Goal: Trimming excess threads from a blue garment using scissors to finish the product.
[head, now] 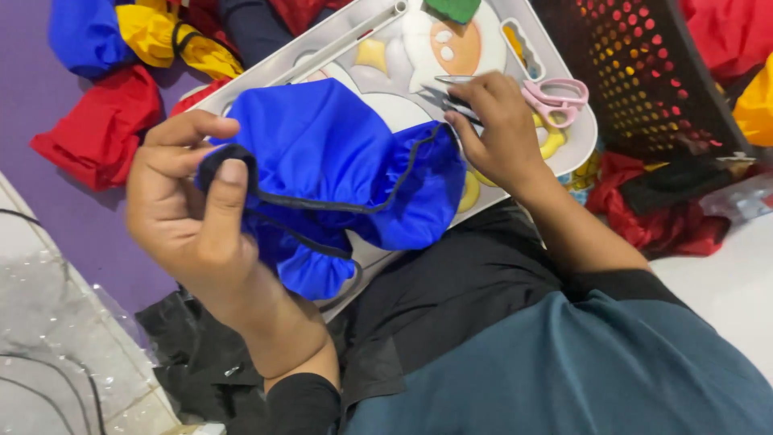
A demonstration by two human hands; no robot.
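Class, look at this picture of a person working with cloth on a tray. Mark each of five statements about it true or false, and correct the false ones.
1. The left hand grips the black-edged rim of a blue cloth. True.
2. The right hand rests inside the black basket. False: it is over the white tray, fingers on a small metal tool.
3. Pink scissors lie on the tray beside the right hand. True.
4. The cloth in the hands is yellow. False: it is blue; a yellow cloth lies at the upper left.
5. A red cloth lies on the purple surface. True.
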